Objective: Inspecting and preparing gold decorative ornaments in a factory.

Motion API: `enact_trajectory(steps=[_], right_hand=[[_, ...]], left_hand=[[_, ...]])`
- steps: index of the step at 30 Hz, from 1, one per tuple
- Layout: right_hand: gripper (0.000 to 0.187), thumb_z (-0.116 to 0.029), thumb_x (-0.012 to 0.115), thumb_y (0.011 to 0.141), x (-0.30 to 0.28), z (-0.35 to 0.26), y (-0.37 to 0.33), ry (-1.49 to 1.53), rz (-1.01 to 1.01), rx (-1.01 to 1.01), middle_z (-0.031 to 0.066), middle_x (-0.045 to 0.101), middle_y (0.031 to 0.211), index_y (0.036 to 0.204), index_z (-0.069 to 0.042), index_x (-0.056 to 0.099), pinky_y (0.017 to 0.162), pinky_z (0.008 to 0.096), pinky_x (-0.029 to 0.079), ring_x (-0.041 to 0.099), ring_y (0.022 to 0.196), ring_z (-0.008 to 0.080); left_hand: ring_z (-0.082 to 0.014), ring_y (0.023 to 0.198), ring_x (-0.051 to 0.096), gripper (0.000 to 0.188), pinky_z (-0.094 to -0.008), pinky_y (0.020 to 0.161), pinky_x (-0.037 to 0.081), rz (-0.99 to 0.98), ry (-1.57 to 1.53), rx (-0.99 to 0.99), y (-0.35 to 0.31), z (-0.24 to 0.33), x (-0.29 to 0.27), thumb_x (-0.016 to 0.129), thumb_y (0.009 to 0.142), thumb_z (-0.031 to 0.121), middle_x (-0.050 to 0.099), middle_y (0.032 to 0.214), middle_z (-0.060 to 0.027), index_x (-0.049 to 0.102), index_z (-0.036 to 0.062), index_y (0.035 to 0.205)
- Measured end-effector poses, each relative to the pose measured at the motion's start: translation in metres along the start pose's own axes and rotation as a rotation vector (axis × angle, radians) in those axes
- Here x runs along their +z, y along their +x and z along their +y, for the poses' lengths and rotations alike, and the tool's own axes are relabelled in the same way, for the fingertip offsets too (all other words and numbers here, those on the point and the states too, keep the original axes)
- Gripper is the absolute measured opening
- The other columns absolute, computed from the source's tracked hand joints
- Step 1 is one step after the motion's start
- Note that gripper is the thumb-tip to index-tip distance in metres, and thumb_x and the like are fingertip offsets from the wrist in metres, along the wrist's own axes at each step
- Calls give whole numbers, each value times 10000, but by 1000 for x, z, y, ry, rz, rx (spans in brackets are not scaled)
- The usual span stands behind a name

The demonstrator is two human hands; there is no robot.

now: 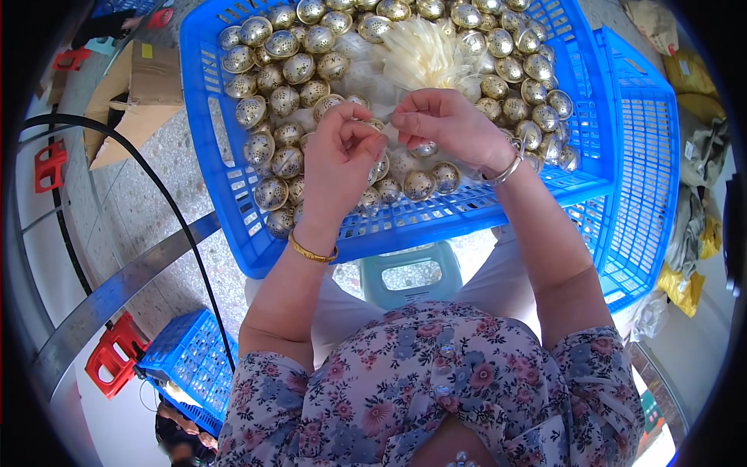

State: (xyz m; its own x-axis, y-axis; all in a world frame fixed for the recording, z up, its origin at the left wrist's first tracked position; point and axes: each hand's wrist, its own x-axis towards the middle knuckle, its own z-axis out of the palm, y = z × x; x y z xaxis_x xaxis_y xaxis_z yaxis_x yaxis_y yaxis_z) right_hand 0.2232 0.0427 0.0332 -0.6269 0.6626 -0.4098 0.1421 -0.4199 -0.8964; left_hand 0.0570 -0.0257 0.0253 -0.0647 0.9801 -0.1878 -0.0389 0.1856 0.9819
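My left hand (342, 156) and my right hand (451, 128) are raised close together over a blue plastic crate (373, 243). Both have their fingers pinched. Something pale and thin shows between the fingertips, too small to make out. Below and around them lie many gold-coloured, perforated metal balls (270, 193), each with a rim round its middle. Beyond my hands a fanned bundle of cream, translucent plastic bags (428, 58) rests on the balls, with clear crumpled plastic (358, 66) beside it. A gold bangle circles my left wrist, a silver one my right.
Another blue crate (642, 171) stands against the right side. A teal stool (412, 272) is between my knees. At left are a cardboard box (140, 93), a curved black cable (156, 167), a metal bar (124, 284), a red stool (113, 354) and a smaller blue crate (187, 362).
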Motion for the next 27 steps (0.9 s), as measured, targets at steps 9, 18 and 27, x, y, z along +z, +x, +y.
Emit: enact_trajectory(steps=[9, 18, 27], right_hand=[[146, -140, 562, 848, -1, -1, -3, -86, 33, -25, 2, 564, 712, 864, 5, 575, 590, 198, 429, 514, 637, 60], [125, -116, 549, 851, 30, 11, -4, 51, 91, -243, 19, 600, 734, 863, 4, 584, 613, 200, 457, 546, 657, 56], [81, -81, 563, 827, 42, 22, 0, 72, 104, -121, 8, 585, 716, 844, -5, 585, 588, 200, 452, 537, 646, 52]], left_hand=[[-77, 654, 547, 118, -202, 580, 445, -74, 55, -17, -1, -1, -4, 575, 808, 26, 593, 731, -31, 569, 8, 925], [-84, 713, 544, 201, -208, 648, 439, 25, -246, -149, 3, -6, 1, 555, 849, 159, 614, 792, -45, 628, 11, 963], [-213, 802, 564, 132, -283, 662, 449, 280, 739, 667, 6, 0, -9, 601, 649, -24, 575, 801, -58, 596, 69, 743]])
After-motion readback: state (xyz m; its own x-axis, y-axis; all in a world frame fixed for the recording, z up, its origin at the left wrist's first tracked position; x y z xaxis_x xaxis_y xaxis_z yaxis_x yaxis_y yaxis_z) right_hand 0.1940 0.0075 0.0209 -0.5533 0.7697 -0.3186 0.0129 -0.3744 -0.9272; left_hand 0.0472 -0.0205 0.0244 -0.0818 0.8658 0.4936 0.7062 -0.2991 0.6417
